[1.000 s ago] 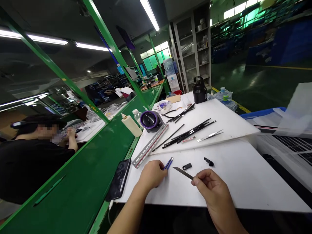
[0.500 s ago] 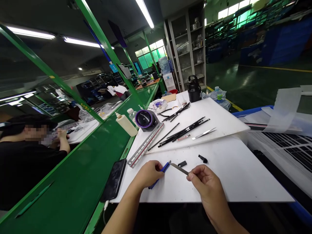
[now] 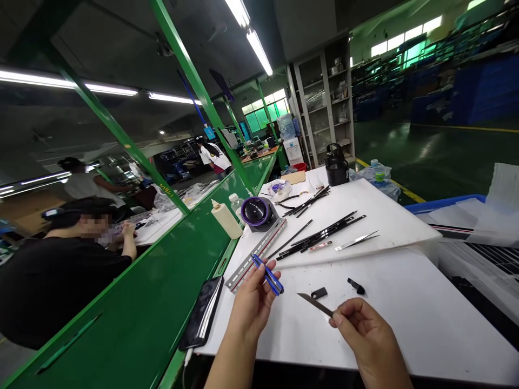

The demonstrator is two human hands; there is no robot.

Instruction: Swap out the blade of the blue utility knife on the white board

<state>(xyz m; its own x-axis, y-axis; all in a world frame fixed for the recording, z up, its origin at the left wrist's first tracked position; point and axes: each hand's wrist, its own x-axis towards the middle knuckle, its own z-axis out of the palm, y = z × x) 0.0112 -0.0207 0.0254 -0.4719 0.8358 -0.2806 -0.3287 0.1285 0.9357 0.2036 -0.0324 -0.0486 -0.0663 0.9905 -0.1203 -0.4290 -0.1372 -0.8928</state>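
Blade [image 3: 314, 304], just one, sits pinched in right grip [image 3: 365, 330]; left grip [image 3: 254, 303] clasps one blue handle [image 3: 274, 282].

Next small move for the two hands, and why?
Probably bring the slim blue plastic handle in the left hand closer to the pointed grey metal blade in the right hand: each is held, and a gap separates them.

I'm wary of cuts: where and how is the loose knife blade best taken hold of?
The knife blade is likely best pinched across its flat faces at the right end, coming from the right: its slanted point aims left, toward the left hand's side. The right hand pinches it at that end.
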